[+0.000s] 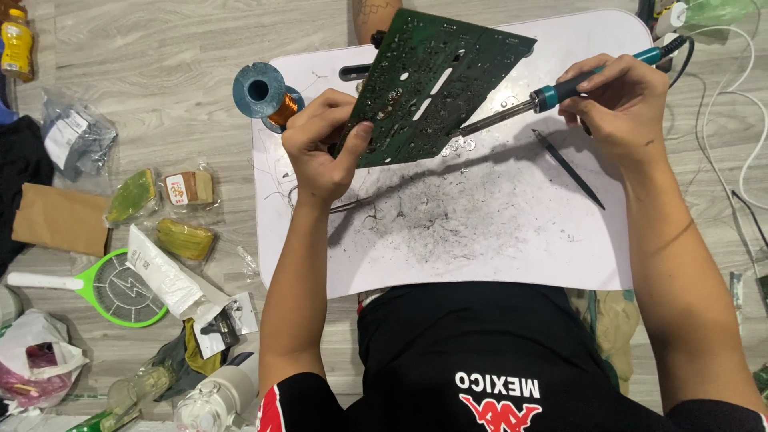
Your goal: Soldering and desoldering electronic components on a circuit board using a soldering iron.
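The fingers of the left hand (320, 148) are closed on the lower left edge of a green circuit board (432, 80), thumb pressed against its face, holding the board tilted above the white table top (496, 232) with its solder side toward the camera. The fingers of the right hand (620, 108) are wrapped in a pen-like grip around the teal handle of a soldering iron (552, 94); the metal shaft runs down and left from that hand, and its tip meets the lower right edge of the board. The iron's cord leaves the handle toward the upper right corner of the table. On the table, just below the right hand, lies a thin dark pointed tool (570, 170), apart from the iron. Small bright blobs of solder (458, 146) lie beneath the board edge, and the middle of the table surface is covered with dark smears and specks. Behind the left hand, at the table's left rim, stands a blue spool wound with copper wire (268, 94). On the wood floor to the left lie a green racket-shaped swatter (112, 288), a white tube (164, 272) and several clear plastic packets (172, 204).
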